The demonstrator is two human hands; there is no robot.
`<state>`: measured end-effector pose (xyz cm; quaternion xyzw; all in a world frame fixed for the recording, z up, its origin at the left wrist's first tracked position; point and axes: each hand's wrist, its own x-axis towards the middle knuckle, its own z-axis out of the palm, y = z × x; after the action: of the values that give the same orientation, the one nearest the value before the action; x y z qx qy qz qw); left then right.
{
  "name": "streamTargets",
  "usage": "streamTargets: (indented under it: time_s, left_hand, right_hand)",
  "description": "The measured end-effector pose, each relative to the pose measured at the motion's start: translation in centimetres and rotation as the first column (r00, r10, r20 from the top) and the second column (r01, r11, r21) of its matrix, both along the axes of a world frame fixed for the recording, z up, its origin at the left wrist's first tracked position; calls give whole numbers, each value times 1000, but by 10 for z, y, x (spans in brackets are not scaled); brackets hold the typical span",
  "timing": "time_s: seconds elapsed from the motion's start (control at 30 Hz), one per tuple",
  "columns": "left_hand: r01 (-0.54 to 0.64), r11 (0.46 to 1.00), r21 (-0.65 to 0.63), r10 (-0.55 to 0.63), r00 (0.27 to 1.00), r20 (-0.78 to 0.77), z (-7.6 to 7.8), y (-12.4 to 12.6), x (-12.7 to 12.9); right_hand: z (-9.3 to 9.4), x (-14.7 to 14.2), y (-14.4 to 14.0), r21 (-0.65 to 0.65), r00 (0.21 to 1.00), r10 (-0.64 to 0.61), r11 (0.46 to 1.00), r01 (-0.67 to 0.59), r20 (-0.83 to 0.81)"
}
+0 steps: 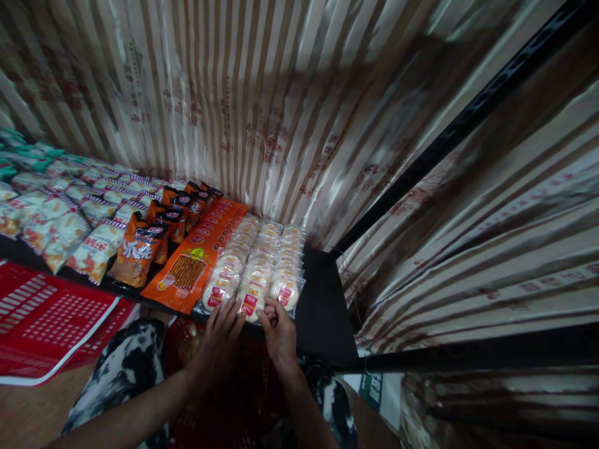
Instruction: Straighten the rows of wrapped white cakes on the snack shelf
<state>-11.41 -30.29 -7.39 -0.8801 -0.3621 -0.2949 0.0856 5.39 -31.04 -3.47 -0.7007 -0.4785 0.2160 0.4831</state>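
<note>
L hand (223, 323), fingers apart, touching white snack pkts (253, 288); R hand (279, 332) alongside, grip unclear.

Blotched black-and-white legwear (122, 365)

Both bare forearms (159, 399) extend forward. Left grip (219, 337): back uppermost, fingers extended, slightly spread. Right grip (279, 330): some fingers curled inward, thumb near them.

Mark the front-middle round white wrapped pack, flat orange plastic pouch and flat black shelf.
Front-middle round white wrapped pack (249, 303): head view, on its red label.
Flat orange plastic pouch (198, 253): head view, on its yellow-green label.
Flat black shelf (325, 305): head view, bare right end.
</note>
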Motion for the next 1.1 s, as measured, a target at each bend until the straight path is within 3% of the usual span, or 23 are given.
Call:
streamTargets:
  time_s: [0.23, 0.53, 0.73, 0.9, 1.1]
  left_hand:
    - [13, 1000, -9, -13, 1000, -9, 4, -1, -1]
    - [81, 994, -67, -78, 996, 44, 1, -11, 4]
    - [154, 985, -82, -153, 988, 17, 4, -21, 15]
    - [224, 971, -78, -225, 974, 0, 1, -21, 31]
    - [229, 961, -155, -246, 964, -98, 5, -17, 52]
  right_hand:
    - [-1, 2, 0, -50, 996, 62, 997, -66, -71]
    - [13, 4, -6, -23, 968, 150, 987, -158, -202]
    - [18, 28, -16, -71, 952, 215, 969, -235, -216]
    - [13, 49, -18, -71, 952, 191, 974, -213, -238]
    - [11, 69, -21, -97, 953, 154, 978, -184, -260]
